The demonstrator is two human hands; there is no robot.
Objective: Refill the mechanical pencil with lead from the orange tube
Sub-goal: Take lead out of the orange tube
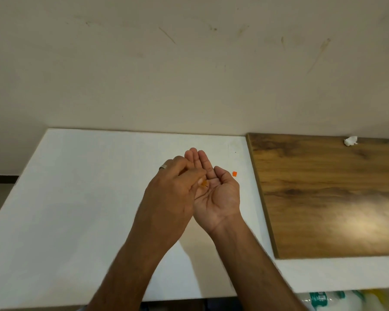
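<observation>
— Where is the orange tube [204,182]?
— Left hand [173,194] fingers pinch it, tipping thin lead [206,186] onto the right hand [216,194], palm open. Orange cap [234,174] lies on the desk [76,198].

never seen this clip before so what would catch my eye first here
Two bare hands meet over the middle of the white table: the right hand lies palm up, and the left hand tips an orange tube onto it. A small orange cap lies on the table just right of the hands, and a dark wooden board fills the right side.
</observation>
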